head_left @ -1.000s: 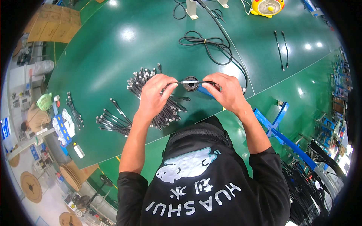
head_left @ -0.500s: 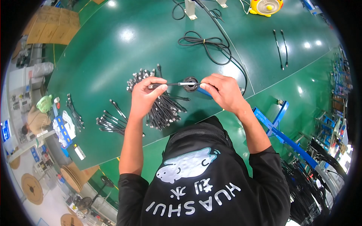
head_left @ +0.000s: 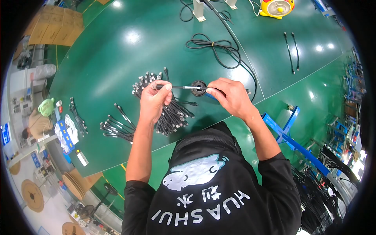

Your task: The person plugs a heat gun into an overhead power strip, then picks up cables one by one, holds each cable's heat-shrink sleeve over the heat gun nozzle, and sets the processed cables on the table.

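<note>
A short black cable (head_left: 184, 87) with a pale label is stretched level between my hands. My left hand (head_left: 154, 100) pinches its left end, and my right hand (head_left: 231, 96) grips it just right of the label. Behind the label stands a round black device (head_left: 199, 88) on the green table, a blue part beside it partly under my right hand. A large heap of short black cables (head_left: 170, 117) with silvery connectors lies beneath and beyond my left hand. Left of my left forearm is a smaller bunch of cables (head_left: 117, 127).
A coiled black cable (head_left: 212, 44) lies at the back, with a yellow fan (head_left: 277, 8) farther right. Two short cables (head_left: 292, 53) rest on the right part. At the table's left are more cables (head_left: 77, 116) and a blue tool (head_left: 66, 135). A person sits beyond.
Since the first frame my left hand has shifted left along the cable, then slightly back right. The label has moved slightly left over the last half second. Both hands still hold the cable.
</note>
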Tool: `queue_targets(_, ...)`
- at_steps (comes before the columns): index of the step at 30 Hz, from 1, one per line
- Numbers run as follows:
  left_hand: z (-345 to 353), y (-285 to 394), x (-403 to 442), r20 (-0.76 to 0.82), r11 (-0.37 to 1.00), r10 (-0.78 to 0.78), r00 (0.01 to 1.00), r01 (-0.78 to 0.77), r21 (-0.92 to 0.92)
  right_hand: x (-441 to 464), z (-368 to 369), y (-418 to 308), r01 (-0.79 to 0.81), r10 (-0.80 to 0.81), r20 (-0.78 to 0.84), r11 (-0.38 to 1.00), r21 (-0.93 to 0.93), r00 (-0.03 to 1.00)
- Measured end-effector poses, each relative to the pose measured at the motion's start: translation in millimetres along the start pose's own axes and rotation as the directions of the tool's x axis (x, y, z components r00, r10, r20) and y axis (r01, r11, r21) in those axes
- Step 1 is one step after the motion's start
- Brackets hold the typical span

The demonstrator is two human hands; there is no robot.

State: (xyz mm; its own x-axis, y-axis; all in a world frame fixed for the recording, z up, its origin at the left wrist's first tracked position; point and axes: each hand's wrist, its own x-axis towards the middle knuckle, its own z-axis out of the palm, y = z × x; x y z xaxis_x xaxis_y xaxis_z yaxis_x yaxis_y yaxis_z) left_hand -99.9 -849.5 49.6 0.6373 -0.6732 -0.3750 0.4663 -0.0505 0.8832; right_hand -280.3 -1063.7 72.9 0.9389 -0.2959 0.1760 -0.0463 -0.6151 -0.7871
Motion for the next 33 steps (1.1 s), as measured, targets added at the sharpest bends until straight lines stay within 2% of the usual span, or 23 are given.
queue_targets(2,1,-3,0,-0.003,0.987,-0.035,0.999,0.034,-0.157,1,-1,-2,0.012,-0.012,-0.003,1.000,-0.012,1.000)
queue_targets(8,4,-11,-1,0.062,0.919,-0.120,0.991,0.135,-0.371,0,-1,-3,-0.027,0.029,0.038,0.998,-0.057,0.999)
queue_targets(14,9,-18,-1,0.031,0.925,-0.117,0.993,0.120,-0.361,-3,1,2,0.019,-0.018,0.012,0.997,-0.077,1.000)
queue_targets(16,11,-19,-1,0.012,0.932,-0.108,0.994,0.106,-0.347,-3,-2,-7,-0.132,0.132,0.017,0.991,0.031,0.991)
queue_targets(17,12,-19,-1,-0.007,0.938,-0.099,0.995,0.091,-0.333,-3,-2,-6,-0.132,0.131,0.018,0.991,0.031,0.991)
queue_targets(19,13,-18,-1,-0.014,0.941,-0.099,0.995,0.089,-0.328,-2,-2,-1,-0.018,0.018,0.003,1.000,-0.013,1.000)
queue_targets(29,15,-20,0,-0.022,0.954,-0.084,0.996,0.074,-0.289,-4,0,1,-0.041,0.046,0.051,0.995,-0.091,0.998)
queue_targets(33,17,-20,0,-0.032,0.956,-0.070,0.997,0.058,-0.289,-4,0,3,-0.095,0.109,0.093,0.986,-0.136,0.990)
